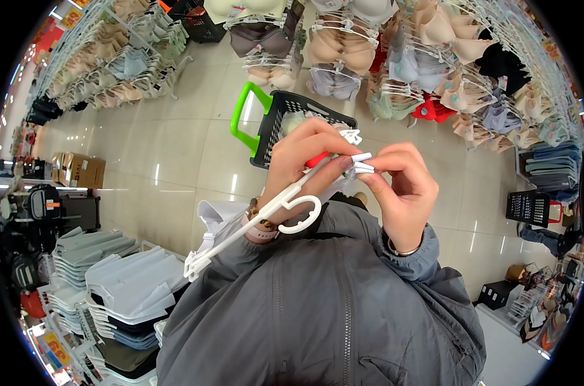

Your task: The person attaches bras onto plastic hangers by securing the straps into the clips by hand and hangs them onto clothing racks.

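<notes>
My left hand is closed around a white plastic hanger, which slants down to the left with its hook toward my body. Small white strips, which look like the ends of a garment band, show between the fingertips of both hands. My right hand pinches their right ends between thumb and fingers. A bit of red shows under my left fingers. White fabric hangs beside my left wrist, partly behind the hanger. Most of the garment is hidden by my hands.
A black shopping basket with a green handle is on the floor beyond my hands. Racks of bras line the far side. Folded clothes are stacked at left. Cardboard boxes stand farther left; another person's legs appear at right.
</notes>
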Available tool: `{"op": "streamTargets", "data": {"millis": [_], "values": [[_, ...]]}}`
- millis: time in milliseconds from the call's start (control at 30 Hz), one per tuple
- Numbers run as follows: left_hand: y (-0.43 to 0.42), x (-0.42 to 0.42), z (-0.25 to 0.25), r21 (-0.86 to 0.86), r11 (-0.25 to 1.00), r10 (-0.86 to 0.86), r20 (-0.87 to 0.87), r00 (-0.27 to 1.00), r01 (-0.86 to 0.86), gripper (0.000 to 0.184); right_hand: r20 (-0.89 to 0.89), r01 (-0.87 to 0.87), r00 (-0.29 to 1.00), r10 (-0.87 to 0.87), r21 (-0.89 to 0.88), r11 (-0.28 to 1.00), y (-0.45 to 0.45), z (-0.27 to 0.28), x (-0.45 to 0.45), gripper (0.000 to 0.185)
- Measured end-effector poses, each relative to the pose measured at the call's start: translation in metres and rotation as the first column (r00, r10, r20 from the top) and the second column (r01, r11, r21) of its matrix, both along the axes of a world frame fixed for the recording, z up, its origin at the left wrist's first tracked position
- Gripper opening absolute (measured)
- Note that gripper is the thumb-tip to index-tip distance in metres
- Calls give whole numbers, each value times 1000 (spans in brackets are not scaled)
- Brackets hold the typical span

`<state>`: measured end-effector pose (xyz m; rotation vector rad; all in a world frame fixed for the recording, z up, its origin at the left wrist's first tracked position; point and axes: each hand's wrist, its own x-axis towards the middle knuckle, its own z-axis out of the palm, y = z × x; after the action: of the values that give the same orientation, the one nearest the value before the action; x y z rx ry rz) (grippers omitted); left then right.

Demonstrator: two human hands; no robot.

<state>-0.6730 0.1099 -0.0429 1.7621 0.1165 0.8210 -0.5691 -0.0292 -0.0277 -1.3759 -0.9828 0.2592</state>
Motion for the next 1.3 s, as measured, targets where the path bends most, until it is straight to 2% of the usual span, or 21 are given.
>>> {"op": "streamTargets", "data": {"millis": [100,300,467,633,867,933,1000,1033,1067,1133,1200,1233,1300], "values": [[3,1,-3,92,996,3,42,999,-7,16,25,36,999,-36,-4,999,-1,1,1,18],[8,0,-2,59,997,-54,39,998,51,16,188,43,981,-45,16,999,-1,3,1,20],[8,-1,0,79,995,-58,71,996,52,16,175,52,983,-49,-12,999,-1,4,-1,20],[7,-3,1,97,994,-59,30,998,56,15,189,66,980,-57,-41,997,0,5,0,19],[8,-1,4,124,989,-88,31,996,84,14,72,40,997,-39,-25,999,0,1,1,18],[7,-1,6,61,991,-117,25,993,115,12,58,41,998,-39,-28,999,1,3,-1,17],[8,-2,8,14,988,-152,25,988,152,11,-244,31,970,-5,101,994,2,6,-7,20],[8,-3,8,-31,981,-188,27,982,189,10,-233,17,972,5,95,995,1,6,-6,20],[7,-4,9,-109,970,-218,16,976,218,7,-108,-3,994,8,48,999,0,5,-4,23],[8,-6,11,-119,965,-235,6,972,234,6,206,-49,977,58,-49,998,-5,8,3,32],[10,-7,11,-105,949,-300,-31,953,296,12,209,-79,974,90,-60,995,-9,8,5,30],[10,-9,11,-112,955,-278,-16,960,275,12,198,-84,976,95,-60,995,-11,8,6,28],[9,-12,14,-256,882,-427,-76,901,396,11,154,-116,980,122,-49,992,-13,7,5,26]]}}
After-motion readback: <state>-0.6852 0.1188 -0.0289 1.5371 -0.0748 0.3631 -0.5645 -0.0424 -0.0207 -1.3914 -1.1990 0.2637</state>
